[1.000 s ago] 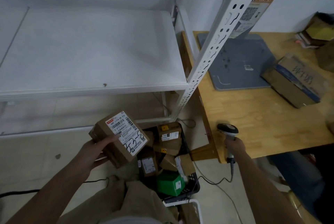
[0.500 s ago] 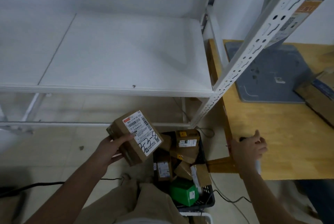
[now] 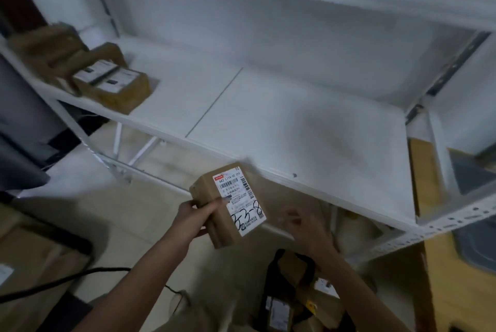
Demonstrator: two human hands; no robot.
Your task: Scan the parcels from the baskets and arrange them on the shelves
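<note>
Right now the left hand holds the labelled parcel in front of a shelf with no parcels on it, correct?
Not quite. The head view shows the left hand holding the labelled parcel, but the shelf has brown parcels at its left end.

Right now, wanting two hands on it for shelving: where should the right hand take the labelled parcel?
Probably grip the parcel by its free right edge, right hand coming from the right: the left hand holds the opposite side, and the label faces up.
</note>
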